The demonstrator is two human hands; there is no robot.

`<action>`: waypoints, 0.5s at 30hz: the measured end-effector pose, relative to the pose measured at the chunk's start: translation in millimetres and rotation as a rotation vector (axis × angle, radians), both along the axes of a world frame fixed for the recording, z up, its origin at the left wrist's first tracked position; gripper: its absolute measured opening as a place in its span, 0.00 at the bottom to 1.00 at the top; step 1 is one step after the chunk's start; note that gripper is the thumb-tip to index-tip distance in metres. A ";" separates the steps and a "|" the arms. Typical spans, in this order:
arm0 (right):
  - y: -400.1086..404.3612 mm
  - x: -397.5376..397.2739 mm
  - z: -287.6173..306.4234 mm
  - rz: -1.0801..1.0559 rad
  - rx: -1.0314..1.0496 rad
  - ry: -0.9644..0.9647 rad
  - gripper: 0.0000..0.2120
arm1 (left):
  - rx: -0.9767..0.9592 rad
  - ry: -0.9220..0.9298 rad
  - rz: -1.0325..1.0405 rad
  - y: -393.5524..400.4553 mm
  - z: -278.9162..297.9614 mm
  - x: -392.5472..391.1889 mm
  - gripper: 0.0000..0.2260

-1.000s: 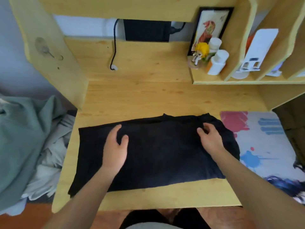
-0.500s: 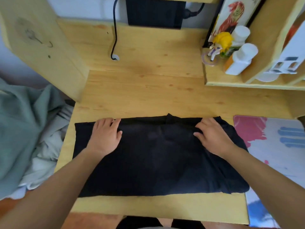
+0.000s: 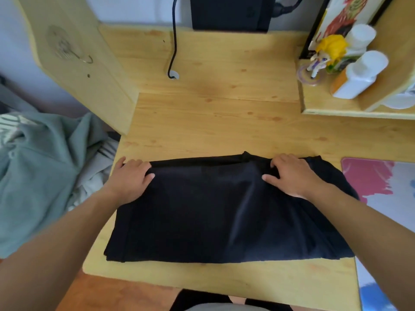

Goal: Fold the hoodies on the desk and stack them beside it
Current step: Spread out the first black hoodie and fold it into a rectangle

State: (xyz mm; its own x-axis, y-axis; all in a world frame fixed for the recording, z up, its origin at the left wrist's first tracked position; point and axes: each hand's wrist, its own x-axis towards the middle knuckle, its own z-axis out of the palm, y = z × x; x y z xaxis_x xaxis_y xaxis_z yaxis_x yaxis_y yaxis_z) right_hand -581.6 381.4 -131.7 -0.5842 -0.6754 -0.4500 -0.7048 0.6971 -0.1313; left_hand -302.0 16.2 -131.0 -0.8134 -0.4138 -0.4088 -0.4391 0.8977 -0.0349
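Hoodie (image 3: 224,209) folded on desk (image 3: 213,122), left hand (image 3: 130,180), right hand (image 3: 292,178) gripping far edge

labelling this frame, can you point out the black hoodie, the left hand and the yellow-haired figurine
black hoodie (image 3: 224,212), head view, middle of the cloth
left hand (image 3: 130,179), head view, back of the hand
yellow-haired figurine (image 3: 332,47), head view, its hair

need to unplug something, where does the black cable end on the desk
In the head view, the black cable runs down at the desk's back, left of centre, into a small white grommet, left of the dark box.
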 end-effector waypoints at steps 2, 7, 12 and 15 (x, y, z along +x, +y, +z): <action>-3.2 4.1 5.8 0.004 -0.037 -0.033 0.29 | -0.007 0.032 -0.013 -8.0 1.3 2.8 0.14; -34.0 23.5 6.1 -0.027 -0.164 -0.121 0.27 | 0.157 0.191 0.049 -0.4 13.8 4.6 0.10; -40.4 23.4 15.0 -0.039 -0.371 -0.117 0.14 | 0.168 0.336 0.087 -16.4 32.7 26.1 0.10; -51.2 25.3 19.1 -0.093 -0.260 -0.165 0.11 | 0.226 0.250 0.176 -24.1 29.5 13.4 0.09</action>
State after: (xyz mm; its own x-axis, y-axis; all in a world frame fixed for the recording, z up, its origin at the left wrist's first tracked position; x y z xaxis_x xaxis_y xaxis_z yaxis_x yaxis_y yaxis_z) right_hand -556.4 330.2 -112.7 -0.5823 -0.7276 -0.3628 -0.5943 0.6854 -0.4207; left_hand -288.6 -7.8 -101.6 -0.8239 -0.4786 -0.3035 -0.5575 0.7805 0.2828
